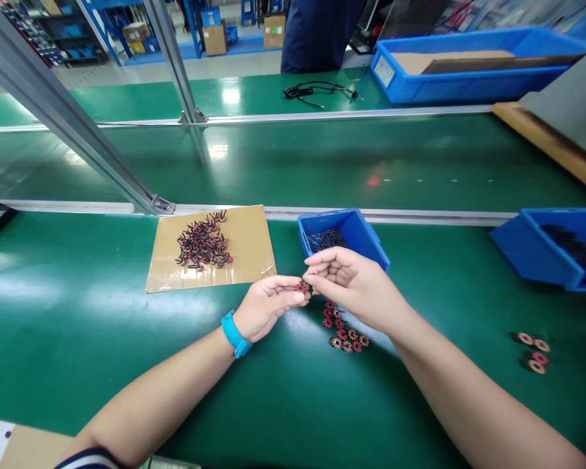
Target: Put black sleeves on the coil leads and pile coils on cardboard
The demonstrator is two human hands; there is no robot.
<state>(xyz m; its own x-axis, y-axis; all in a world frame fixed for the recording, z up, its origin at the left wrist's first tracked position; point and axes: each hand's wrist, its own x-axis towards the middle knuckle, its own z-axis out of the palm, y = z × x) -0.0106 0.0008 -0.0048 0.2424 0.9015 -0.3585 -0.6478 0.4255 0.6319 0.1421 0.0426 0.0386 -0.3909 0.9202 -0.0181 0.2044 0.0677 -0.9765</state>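
Between the thumb and fingers of my left hand (pixel 267 305) is a small red wire-wound ring coil (pixel 301 286). My right hand (pixel 354 281) is closed in a pinch right beside that coil; whatever its fingertips hold is too small to make out. Below the right hand, several similar loose coils (pixel 346 335) lie on the green table. Just beyond the hands stands a blue bin (pixel 368 242) with thin black pieces (pixel 326 240) inside, partly hidden by the right hand. A pile of coils with black sleeve-like legs (pixel 202 244) rests on a cardboard sheet (pixel 251 251) to the left.
Another blue bin (pixel 532 244) with dark pieces sits at the right, and several ring coils (pixel 534 352) lie nearer. Behind the table runs a green conveyor belt (pixel 293 163), with a metal post (pixel 92 124) at left. Farther back are a black cable (pixel 317 91) and a blue tray (pixel 469 88).
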